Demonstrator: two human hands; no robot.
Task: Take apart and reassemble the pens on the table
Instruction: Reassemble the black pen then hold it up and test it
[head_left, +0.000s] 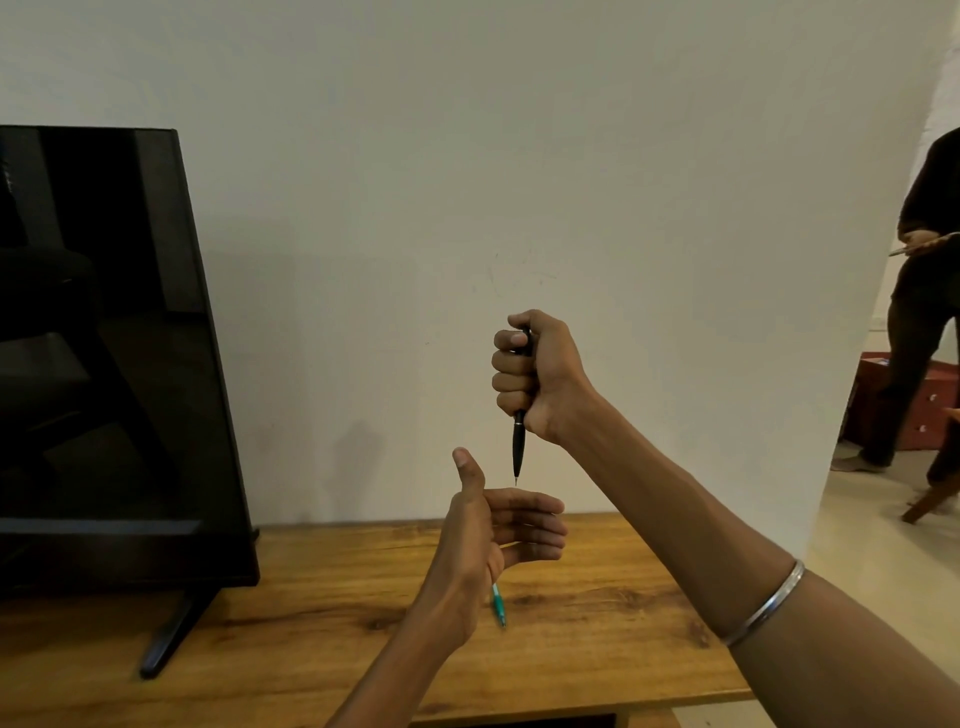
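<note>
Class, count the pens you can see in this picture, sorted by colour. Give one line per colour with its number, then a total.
Black pen, gripped tip-down in the right hand: 1
Teal pen, lying on the wooden table, partly hidden behind the left hand: 1
Total: 2 pens

The black pen (519, 441) upper barrel is concealed inside the right hand (535, 374). The teal pen (497, 603) is mostly covered by the left hand (488, 540). At 9 o'clock, the monitor (104, 338) is cropped by the frame edge.
</note>
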